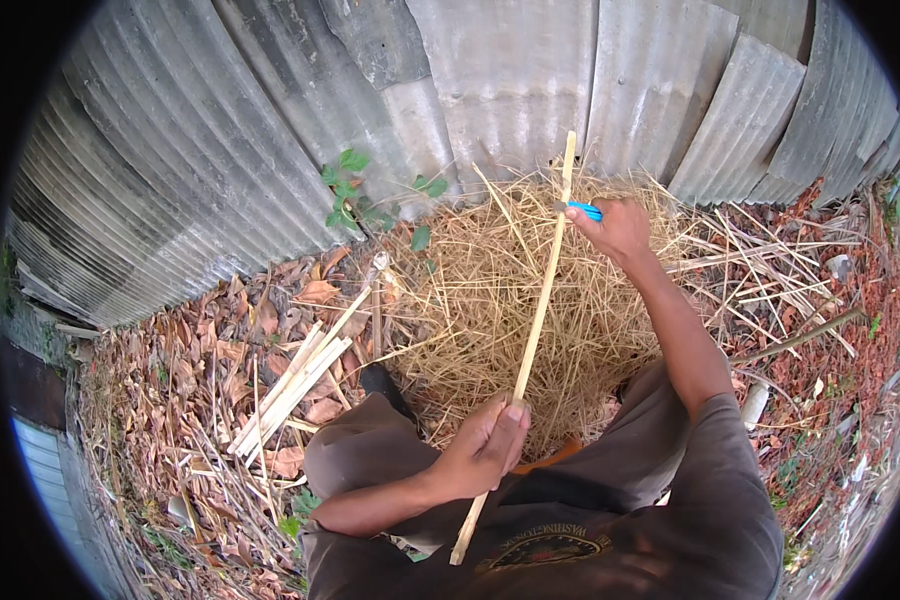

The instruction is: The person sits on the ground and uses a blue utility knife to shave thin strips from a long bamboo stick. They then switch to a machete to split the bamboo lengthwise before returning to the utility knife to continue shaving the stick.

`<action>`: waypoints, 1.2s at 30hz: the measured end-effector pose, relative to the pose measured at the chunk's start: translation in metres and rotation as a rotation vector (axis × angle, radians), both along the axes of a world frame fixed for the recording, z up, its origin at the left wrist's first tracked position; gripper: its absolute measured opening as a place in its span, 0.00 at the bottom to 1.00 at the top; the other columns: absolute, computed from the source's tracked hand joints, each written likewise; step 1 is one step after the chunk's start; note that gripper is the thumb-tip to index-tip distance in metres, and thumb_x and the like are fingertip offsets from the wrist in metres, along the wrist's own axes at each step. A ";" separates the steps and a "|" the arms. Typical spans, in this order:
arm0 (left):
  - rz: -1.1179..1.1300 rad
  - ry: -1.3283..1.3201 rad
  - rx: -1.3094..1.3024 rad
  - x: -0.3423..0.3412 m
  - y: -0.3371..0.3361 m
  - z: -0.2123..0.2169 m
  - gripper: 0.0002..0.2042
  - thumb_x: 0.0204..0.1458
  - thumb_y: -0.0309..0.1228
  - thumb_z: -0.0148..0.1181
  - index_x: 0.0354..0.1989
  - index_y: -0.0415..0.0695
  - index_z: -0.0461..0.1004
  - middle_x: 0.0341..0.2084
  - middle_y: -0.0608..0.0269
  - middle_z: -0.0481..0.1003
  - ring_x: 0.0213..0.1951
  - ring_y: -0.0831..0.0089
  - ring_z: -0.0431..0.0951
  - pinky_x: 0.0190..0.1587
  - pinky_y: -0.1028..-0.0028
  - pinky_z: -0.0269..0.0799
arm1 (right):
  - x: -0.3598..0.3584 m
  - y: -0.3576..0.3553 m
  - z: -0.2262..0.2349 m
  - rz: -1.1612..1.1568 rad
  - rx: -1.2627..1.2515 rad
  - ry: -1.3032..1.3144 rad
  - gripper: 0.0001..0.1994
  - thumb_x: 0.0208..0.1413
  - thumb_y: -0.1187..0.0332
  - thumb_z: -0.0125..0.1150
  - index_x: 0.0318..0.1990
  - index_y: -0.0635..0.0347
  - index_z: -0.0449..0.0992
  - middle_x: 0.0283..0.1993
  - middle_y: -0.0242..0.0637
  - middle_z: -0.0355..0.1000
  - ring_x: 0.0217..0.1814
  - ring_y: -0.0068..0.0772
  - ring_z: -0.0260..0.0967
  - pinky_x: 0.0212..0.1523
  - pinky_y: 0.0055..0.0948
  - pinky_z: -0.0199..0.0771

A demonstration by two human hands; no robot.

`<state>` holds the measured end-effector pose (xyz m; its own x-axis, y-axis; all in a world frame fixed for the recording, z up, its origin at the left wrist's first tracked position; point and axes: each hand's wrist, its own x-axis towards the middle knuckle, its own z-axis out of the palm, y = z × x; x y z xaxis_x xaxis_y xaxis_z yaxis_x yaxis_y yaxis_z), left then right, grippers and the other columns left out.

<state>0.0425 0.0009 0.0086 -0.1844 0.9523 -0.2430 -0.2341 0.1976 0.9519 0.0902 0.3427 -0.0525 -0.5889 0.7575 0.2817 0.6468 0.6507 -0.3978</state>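
Note:
A long pale strip of split bamboo or wood (pixel 539 325) slants from my lap up toward the metal wall. My left hand (pixel 480 448) is closed around its lower part, with the end sticking out below the fist. Higher up, my right hand (pixel 617 228) grips a small knife with a bright blue handle (pixel 584 210). Its short blade lies against the strip near the upper end. Part of the handle is hidden in my fingers. Beneath the strip spreads a heap of thin straw-coloured shavings (pixel 470 310) between my legs and the wall.
Several pale split sticks (pixel 292 392) lie bundled on dry leaves at the left. More thin strips (pixel 770 270) are scattered at the right beside a bent branch (pixel 800 338). Corrugated metal sheets (pixel 515 85) form a wall ahead, with a green leafy plant (pixel 348 190) at its foot.

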 end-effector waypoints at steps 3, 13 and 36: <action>-0.044 0.068 0.003 -0.003 -0.008 0.000 0.13 0.68 0.36 0.33 0.34 0.44 0.61 0.11 0.71 0.58 0.10 0.83 0.56 0.13 0.82 0.56 | 0.007 0.001 0.007 0.054 0.039 0.053 0.39 0.49 0.24 0.42 0.14 0.55 0.72 0.08 0.33 0.62 0.12 0.33 0.64 0.15 0.34 0.63; 0.109 0.162 -0.014 -0.018 -0.002 0.001 0.10 0.67 0.34 0.38 0.40 0.42 0.64 0.16 0.76 0.57 0.17 0.89 0.56 0.20 0.82 0.53 | 0.018 -0.129 0.018 0.678 0.190 0.260 0.35 0.43 0.26 0.54 0.11 0.51 0.64 0.08 0.30 0.57 0.10 0.35 0.61 0.14 0.35 0.60; 0.000 0.278 0.007 -0.002 -0.002 -0.007 0.09 0.67 0.33 0.38 0.38 0.43 0.62 0.15 0.75 0.58 0.15 0.88 0.55 0.18 0.82 0.53 | 0.004 -0.024 -0.002 0.178 0.183 0.054 0.38 0.47 0.25 0.47 0.13 0.54 0.74 0.07 0.31 0.60 0.12 0.33 0.65 0.16 0.35 0.64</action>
<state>0.0403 -0.0009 0.0014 -0.2430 0.9538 -0.1767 0.0360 0.1909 0.9810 0.0942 0.3191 -0.0542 -0.6888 0.5768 0.4391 0.4969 0.8167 -0.2933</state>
